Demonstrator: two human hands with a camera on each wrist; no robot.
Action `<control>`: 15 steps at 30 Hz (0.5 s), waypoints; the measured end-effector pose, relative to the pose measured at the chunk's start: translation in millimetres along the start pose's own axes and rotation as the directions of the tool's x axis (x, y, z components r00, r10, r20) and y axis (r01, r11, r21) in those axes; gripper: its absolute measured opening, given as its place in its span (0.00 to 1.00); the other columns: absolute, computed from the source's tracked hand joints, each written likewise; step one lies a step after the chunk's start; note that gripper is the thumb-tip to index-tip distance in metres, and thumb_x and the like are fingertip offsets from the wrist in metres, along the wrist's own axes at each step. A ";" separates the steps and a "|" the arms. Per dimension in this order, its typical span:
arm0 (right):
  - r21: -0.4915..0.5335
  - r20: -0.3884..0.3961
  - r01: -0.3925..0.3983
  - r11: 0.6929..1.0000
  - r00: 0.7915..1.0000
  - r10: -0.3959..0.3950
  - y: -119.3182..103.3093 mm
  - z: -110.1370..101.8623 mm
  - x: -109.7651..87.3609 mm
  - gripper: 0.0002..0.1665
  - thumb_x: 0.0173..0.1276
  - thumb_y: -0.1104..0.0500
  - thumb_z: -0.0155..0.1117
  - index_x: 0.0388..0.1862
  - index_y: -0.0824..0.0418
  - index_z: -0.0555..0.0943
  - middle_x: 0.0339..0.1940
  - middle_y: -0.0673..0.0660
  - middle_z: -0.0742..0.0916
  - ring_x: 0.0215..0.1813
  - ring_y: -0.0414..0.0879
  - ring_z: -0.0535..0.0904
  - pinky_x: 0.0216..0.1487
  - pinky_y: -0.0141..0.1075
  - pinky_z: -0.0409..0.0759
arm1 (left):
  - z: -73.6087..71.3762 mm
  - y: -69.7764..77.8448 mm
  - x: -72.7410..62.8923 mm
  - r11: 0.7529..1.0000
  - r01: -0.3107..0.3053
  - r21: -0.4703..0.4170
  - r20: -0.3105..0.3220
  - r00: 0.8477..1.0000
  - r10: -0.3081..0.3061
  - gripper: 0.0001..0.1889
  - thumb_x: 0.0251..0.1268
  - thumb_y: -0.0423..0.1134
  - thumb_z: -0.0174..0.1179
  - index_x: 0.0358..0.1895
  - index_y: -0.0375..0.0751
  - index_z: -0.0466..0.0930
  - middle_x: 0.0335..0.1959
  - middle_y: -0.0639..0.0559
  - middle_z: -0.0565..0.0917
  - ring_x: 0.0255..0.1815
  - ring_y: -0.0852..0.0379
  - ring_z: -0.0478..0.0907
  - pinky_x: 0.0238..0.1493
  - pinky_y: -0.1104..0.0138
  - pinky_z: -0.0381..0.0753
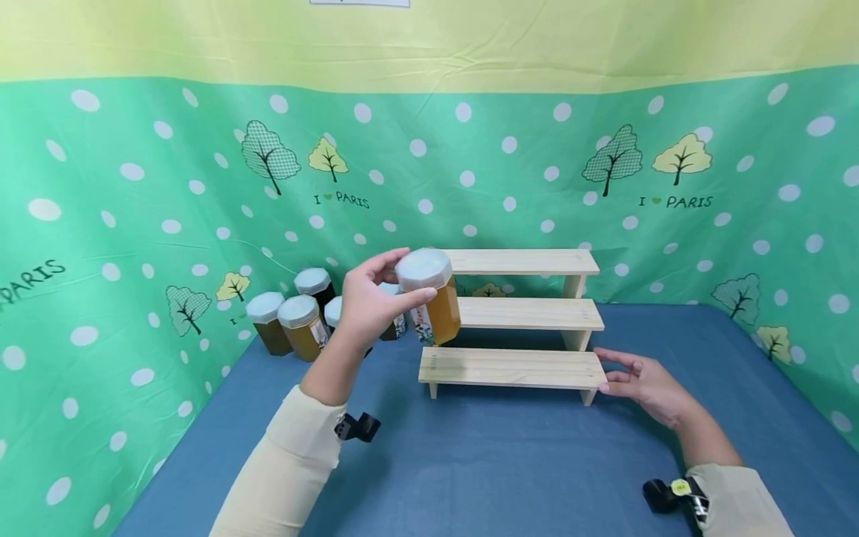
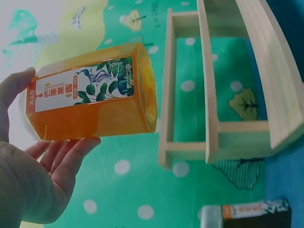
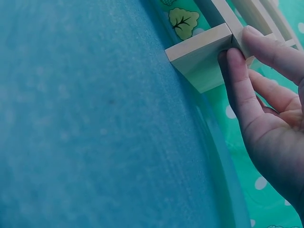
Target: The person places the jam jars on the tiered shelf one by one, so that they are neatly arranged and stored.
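Observation:
My left hand (image 1: 369,298) holds a hexagonal jar of mango jam (image 1: 443,309) by its white-lidded end, above the left part of the stepped wooden shelf (image 1: 510,365). In the left wrist view the jar (image 2: 95,95) lies sideways across the picture, orange, with a white and leafy label. Fingers lie on one side of it and the thumb on the other. At the right end of the lowest step, my right hand (image 1: 647,388) grips the board's corners between thumb and fingers. The right wrist view shows its fingertips (image 3: 235,57) against the wood (image 3: 204,45).
Several more white-lidded jars (image 1: 305,328), dark and amber, stand at the back left, some partly behind my left hand. The shelf has three steps and stands on a blue cloth (image 1: 490,462). A green dotted curtain (image 1: 510,171) hangs behind and at both sides.

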State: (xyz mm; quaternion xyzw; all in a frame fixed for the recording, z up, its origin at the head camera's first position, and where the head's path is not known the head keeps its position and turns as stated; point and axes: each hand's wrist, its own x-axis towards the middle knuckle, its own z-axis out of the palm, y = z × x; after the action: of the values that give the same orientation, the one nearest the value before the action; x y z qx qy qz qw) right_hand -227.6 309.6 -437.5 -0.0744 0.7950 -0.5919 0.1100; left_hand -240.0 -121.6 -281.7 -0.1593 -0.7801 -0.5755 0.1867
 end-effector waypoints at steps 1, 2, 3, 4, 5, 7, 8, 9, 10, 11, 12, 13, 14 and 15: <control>0.000 -0.001 0.002 1.000 1.000 -0.002 0.1 0.0 -0.1 0.50 0.63 0.61 0.71 0.75 0.73 0.54 0.56 0.69 0.81 0.47 0.44 0.84 0.48 0.29 0.78 | 2.9 2.5 1.9 1.000 0.010 -0.006 0.001 1.000 -0.010 0.36 0.44 0.45 0.79 0.61 0.43 0.79 0.46 0.50 0.81 0.44 0.53 0.75 0.36 0.62 0.80; -0.002 -0.003 0.005 1.000 1.000 -0.005 0.2 -0.1 -0.2 0.50 0.63 0.61 0.71 0.75 0.74 0.54 0.56 0.69 0.81 0.47 0.44 0.84 0.48 0.30 0.78 | 5.9 5.2 3.9 1.000 0.020 -0.007 0.002 1.000 -0.020 0.36 0.44 0.46 0.79 0.61 0.44 0.79 0.46 0.50 0.81 0.44 0.53 0.75 0.37 0.62 0.80; -0.005 -0.005 0.006 1.000 1.000 -0.006 0.3 -0.2 -0.3 0.49 0.63 0.61 0.70 0.75 0.74 0.54 0.56 0.69 0.81 0.47 0.43 0.84 0.47 0.29 0.78 | 9.0 8.0 5.9 1.000 0.031 -0.003 0.001 1.000 -0.031 0.36 0.43 0.47 0.79 0.61 0.45 0.79 0.47 0.51 0.81 0.44 0.53 0.76 0.38 0.61 0.80; -0.008 -0.006 0.007 1.000 1.000 -0.007 0.3 -0.2 -0.4 0.49 0.63 0.61 0.70 0.75 0.73 0.54 0.56 0.69 0.81 0.47 0.43 0.84 0.47 0.29 0.78 | 12.1 10.6 8.0 0.999 0.037 0.007 0.002 0.999 -0.037 0.37 0.43 0.48 0.79 0.61 0.45 0.79 0.47 0.52 0.81 0.44 0.54 0.76 0.38 0.61 0.80; -0.010 -0.007 0.009 1.000 1.000 -0.009 0.3 -0.2 -0.5 0.49 0.64 0.61 0.70 0.75 0.73 0.54 0.56 0.69 0.81 0.47 0.43 0.84 0.47 0.29 0.78 | 15.1 13.1 9.9 0.999 0.042 0.013 0.003 0.999 -0.042 0.37 0.42 0.49 0.79 0.61 0.45 0.79 0.47 0.53 0.81 0.44 0.54 0.76 0.39 0.60 0.80; -0.014 -0.007 0.009 1.000 1.000 -0.010 0.3 0.0 -0.5 0.49 0.64 0.61 0.70 0.75 0.73 0.54 0.55 0.68 0.82 0.47 0.43 0.84 0.47 0.28 0.78 | 20.6 17.1 14.1 0.999 0.045 0.026 0.006 0.999 -0.045 0.38 0.42 0.50 0.79 0.61 0.45 0.79 0.47 0.53 0.82 0.45 0.54 0.76 0.41 0.59 0.79; -0.015 -0.006 0.008 1.000 1.000 -0.009 0.4 0.2 -0.5 0.49 0.64 0.61 0.70 0.75 0.73 0.54 0.56 0.68 0.82 0.47 0.43 0.84 0.47 0.28 0.77 | 23.3 19.0 15.8 0.998 0.046 0.034 0.008 0.999 -0.046 0.38 0.42 0.51 0.79 0.61 0.45 0.79 0.48 0.54 0.82 0.45 0.54 0.76 0.41 0.59 0.79; -0.014 -0.005 0.006 1.000 1.000 -0.006 0.5 0.4 -0.4 0.49 0.64 0.61 0.70 0.75 0.73 0.54 0.55 0.68 0.82 0.48 0.43 0.84 0.47 0.28 0.77 | 25.8 20.7 17.5 0.998 0.046 0.035 0.012 0.999 -0.046 0.38 0.42 0.51 0.79 0.61 0.45 0.79 0.48 0.54 0.82 0.46 0.55 0.76 0.41 0.59 0.80; -0.016 -0.004 0.005 1.000 1.000 -0.005 0.6 0.6 -0.2 0.49 0.64 0.61 0.70 0.75 0.73 0.54 0.55 0.68 0.82 0.48 0.43 0.84 0.48 0.28 0.77 | 28.1 22.0 19.2 0.998 0.046 0.034 0.017 0.999 -0.047 0.38 0.42 0.51 0.79 0.61 0.45 0.79 0.48 0.54 0.82 0.46 0.55 0.76 0.41 0.59 0.80; -0.016 -0.004 0.003 1.000 1.000 -0.003 0.7 0.9 0.0 0.49 0.64 0.60 0.70 0.75 0.73 0.54 0.56 0.68 0.82 0.48 0.43 0.84 0.48 0.28 0.77 | 30.4 23.4 20.7 0.999 0.046 0.026 0.023 0.999 -0.047 0.38 0.42 0.50 0.79 0.61 0.45 0.79 0.48 0.54 0.82 0.45 0.55 0.76 0.40 0.59 0.80; -0.018 -0.004 0.000 1.000 1.000 0.000 0.9 1.0 0.2 0.49 0.64 0.60 0.70 0.76 0.73 0.54 0.56 0.68 0.82 0.48 0.43 0.84 0.48 0.28 0.77 | 32.6 24.5 22.4 0.999 0.045 0.019 0.029 0.999 -0.046 0.38 0.42 0.50 0.79 0.61 0.45 0.78 0.49 0.55 0.82 0.45 0.55 0.76 0.40 0.59 0.81; -0.020 -0.006 -0.002 1.000 1.000 0.002 1.0 1.2 0.5 0.49 0.64 0.60 0.70 0.76 0.72 0.54 0.56 0.68 0.82 0.48 0.43 0.83 0.48 0.28 0.77 | 35.0 25.6 23.9 0.999 0.046 0.009 0.035 0.998 -0.046 0.38 0.42 0.49 0.79 0.61 0.45 0.78 0.49 0.54 0.82 0.45 0.55 0.77 0.40 0.59 0.81; -0.025 -0.007 -0.004 1.000 1.000 0.004 1.0 1.4 0.7 0.49 0.64 0.60 0.70 0.76 0.72 0.54 0.56 0.68 0.81 0.48 0.43 0.83 0.48 0.28 0.77 | 37.3 26.6 25.4 0.999 0.045 -0.003 0.040 0.998 -0.045 0.38 0.43 0.49 0.79 0.62 0.44 0.78 0.48 0.54 0.82 0.45 0.55 0.77 0.39 0.59 0.82; -0.030 -0.008 -0.007 1.000 1.000 0.007 1.0 1.6 1.0 0.49 0.64 0.60 0.70 0.76 0.72 0.54 0.56 0.68 0.81 0.48 0.43 0.83 0.47 0.28 0.77 | 39.5 27.5 27.1 0.999 0.040 -0.014 0.045 0.998 -0.040 0.37 0.43 0.48 0.79 0.62 0.43 0.78 0.48 0.53 0.82 0.44 0.54 0.77 0.39 0.60 0.82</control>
State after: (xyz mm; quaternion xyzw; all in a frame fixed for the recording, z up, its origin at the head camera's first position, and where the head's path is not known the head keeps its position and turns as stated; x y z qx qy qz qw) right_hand -228.2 308.2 -439.0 -0.0710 0.8044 -0.5799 0.1077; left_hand -255.4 -75.0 -256.3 -0.1578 -0.7829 -0.5810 0.1566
